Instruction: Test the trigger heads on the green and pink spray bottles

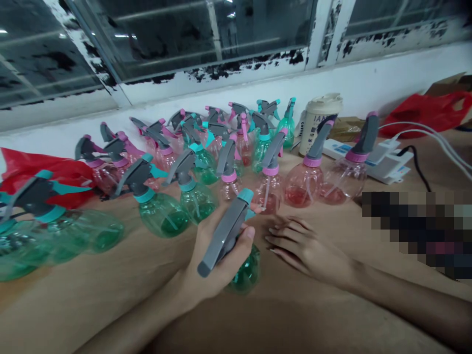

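My left hand (216, 253) is wrapped round the neck of a green spray bottle (245, 273) with a grey trigger head (224, 231) and teal collar, standing near the table's front. My right hand (308, 248) lies flat on the brown table just right of that bottle, fingers stretched toward it, holding nothing. Behind them stand several more spray bottles: green ones (162, 214) to the left and middle, pink ones (304, 184) to the right and back.
A red plastic bag (44, 172) lies at the far left, another red bag (429, 110) at the back right. A beige lidded cup (319, 120), a white power strip (383, 160) with cables, and a blurred patch at the right edge. White wall and window behind.
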Demonstrator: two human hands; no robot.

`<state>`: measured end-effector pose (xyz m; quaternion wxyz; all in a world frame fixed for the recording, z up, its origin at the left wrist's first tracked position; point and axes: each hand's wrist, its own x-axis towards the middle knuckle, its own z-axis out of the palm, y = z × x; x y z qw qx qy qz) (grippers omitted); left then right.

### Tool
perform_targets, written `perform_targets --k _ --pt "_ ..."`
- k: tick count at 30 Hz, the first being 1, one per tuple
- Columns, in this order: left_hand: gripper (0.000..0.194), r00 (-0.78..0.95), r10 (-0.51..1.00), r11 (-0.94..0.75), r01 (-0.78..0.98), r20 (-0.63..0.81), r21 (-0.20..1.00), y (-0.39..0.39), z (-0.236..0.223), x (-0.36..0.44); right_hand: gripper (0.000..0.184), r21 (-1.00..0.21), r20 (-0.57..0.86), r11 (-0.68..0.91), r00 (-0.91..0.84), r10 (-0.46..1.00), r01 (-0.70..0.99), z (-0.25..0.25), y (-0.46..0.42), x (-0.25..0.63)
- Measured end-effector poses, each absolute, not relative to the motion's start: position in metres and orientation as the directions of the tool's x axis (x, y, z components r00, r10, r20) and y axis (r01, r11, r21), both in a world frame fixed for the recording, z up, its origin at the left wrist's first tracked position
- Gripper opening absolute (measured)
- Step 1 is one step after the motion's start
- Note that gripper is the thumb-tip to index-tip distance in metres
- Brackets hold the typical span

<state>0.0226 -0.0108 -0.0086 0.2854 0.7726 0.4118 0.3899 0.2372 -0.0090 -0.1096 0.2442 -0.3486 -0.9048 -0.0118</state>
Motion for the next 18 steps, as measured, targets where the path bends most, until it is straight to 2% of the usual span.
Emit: perform_targets --k 3,7,11,18 --pt "0.010 0.346 0.877 -0.462 0.410 0.335 0.787 -0.012 -0.009 0.021 0.026 -0.139 0.464 0.752 -0.628 0.625 0.645 -0.109 -0.009 0.236" --pt "0.020 0.338 0.881 -0.452 0.402 0.330 0.796 -0.012 -0.010 0.019 0.026 -0.155 0.457 0.753 -0.629 0.629 0.640 -0.108 -0.010 0.235" --pt "0.012 0.369 0.846 -0.517 0.392 0.384 0.761 -0.011 -0.006 0.020 0.026 -0.158 0.476 0.745 -0.611 0.632 0.648 -0.110 -0.011 0.235" --pt "0.007 0.403 0.839 -0.524 0.416 0.366 0.743 -0.013 0.002 0.022 0.026 -0.191 0.482 0.748 -0.603 0.636 0.636 -0.112 -0.011 0.236"
